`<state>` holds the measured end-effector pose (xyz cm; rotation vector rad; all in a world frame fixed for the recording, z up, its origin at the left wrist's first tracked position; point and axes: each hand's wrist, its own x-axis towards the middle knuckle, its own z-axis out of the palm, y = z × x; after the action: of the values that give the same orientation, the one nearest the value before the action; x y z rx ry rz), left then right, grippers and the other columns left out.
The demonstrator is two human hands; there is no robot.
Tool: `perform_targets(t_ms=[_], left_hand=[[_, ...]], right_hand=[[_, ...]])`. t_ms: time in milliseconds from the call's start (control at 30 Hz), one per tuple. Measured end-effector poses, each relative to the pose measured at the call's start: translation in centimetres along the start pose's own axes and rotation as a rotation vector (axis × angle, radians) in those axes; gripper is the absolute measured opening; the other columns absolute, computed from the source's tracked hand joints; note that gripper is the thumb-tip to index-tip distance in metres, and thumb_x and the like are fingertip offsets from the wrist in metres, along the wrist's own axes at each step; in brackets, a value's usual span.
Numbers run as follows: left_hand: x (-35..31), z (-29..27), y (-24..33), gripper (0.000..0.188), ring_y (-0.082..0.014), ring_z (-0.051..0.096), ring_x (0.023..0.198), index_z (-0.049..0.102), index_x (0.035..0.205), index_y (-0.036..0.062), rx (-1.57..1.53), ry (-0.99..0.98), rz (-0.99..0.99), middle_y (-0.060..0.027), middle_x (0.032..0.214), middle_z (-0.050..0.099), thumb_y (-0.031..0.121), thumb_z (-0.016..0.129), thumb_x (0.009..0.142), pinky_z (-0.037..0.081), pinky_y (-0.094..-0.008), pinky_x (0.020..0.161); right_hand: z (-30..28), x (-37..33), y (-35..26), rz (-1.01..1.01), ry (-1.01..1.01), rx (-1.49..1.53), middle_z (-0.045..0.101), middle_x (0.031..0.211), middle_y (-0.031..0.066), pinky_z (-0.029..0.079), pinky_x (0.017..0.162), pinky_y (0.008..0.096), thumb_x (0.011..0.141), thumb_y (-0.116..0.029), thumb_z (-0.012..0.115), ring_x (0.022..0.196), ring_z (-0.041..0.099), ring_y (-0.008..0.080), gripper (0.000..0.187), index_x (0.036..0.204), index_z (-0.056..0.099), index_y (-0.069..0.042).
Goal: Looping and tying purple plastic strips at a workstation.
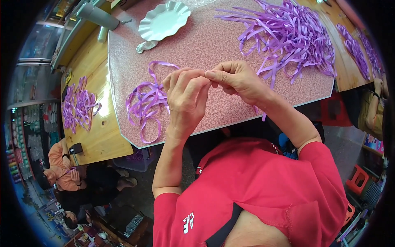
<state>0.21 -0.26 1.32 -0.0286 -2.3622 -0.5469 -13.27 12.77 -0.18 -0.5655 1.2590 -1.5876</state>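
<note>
My left hand and my right hand meet fingertip to fingertip above the pink speckled tabletop. Both are closed in a pinch. A strip of purple ribbon loops up and passes behind my left fingers, which seem to grip it. Whatever lies between the right thumb and forefinger is hidden. Beside my left wrist lies a loose bunch of looped purple ribbons. A short purple ribbon end shows below my right forearm, at the table's near edge.
A big heap of purple ribbons covers the table's far right. At the far left are a white scalloped plate and a grey cylinder. More ribbons lie on the wooden table at left, where another person sits. Red stools stand at right.
</note>
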Motion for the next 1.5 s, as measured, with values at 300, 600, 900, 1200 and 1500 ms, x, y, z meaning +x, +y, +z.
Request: perform_targets(t_ms=[300,600,900,1200,1500], left_hand=[[-2.0,2.2,1.0,0.011,-0.0162,0.056,0.091,0.062,0.100,0.0073,-0.453,0.275,-0.346,-0.0064,0.105,0.056,0.005,0.069,0.092,0.045,-0.0298,0.084],[-1.0,1.1,0.3,0.012,-0.0097,0.059,0.099,0.064,0.105,0.0040,-1.474,0.226,-0.866,-0.0029,0.105,0.064,0.015,0.063,0.100,0.048,-0.0263,0.089],[-1.3,1.4,1.5,0.015,-0.0093,0.056,0.098,0.064,0.108,-0.0005,-1.005,0.267,-0.623,-0.0042,0.106,0.061,0.003,0.066,0.094,0.045,-0.0258,0.088],[-1.4,2.1,0.7,0.006,-0.0202,0.058,0.094,0.060,0.097,0.0005,-0.407,0.186,-0.417,-0.0102,0.100,0.058,0.005,0.064,0.095,0.046,-0.0314,0.084],[-1.4,2.5,0.3,0.011,-0.0251,0.057,0.094,0.057,0.099,0.0017,-0.368,0.167,-0.373,-0.0118,0.098,0.059,0.008,0.064,0.095,0.046,-0.0361,0.083]], right_hand=[[2.6,-0.5,1.5,-0.376,0.166,-0.076,0.061,0.090,-0.0040,0.041,0.064,0.0185,0.098,-0.012,0.064,0.075,0.049,-0.0001,0.010,0.100,0.065,-0.002],[1.0,0.7,0.3,-1.111,0.127,-0.823,0.063,0.086,0.0089,0.050,0.060,0.0258,0.079,0.006,0.072,0.074,0.064,0.0174,0.022,0.098,0.065,-0.003],[0.8,-0.2,-0.3,-0.999,0.144,-0.803,0.065,0.089,0.0074,0.049,0.056,0.0263,0.080,0.005,0.073,0.070,0.063,0.0145,0.018,0.096,0.067,-0.001],[0.8,0.1,-0.2,-0.922,0.187,-0.805,0.064,0.085,0.0066,0.044,0.055,0.0233,0.083,0.002,0.071,0.064,0.057,0.0097,0.011,0.093,0.067,0.000],[1.2,-0.5,-0.3,-0.347,0.139,-0.373,0.056,0.074,-0.0062,0.038,0.052,0.0208,0.092,-0.012,0.067,0.064,0.049,0.0016,0.010,0.093,0.068,-0.002]])
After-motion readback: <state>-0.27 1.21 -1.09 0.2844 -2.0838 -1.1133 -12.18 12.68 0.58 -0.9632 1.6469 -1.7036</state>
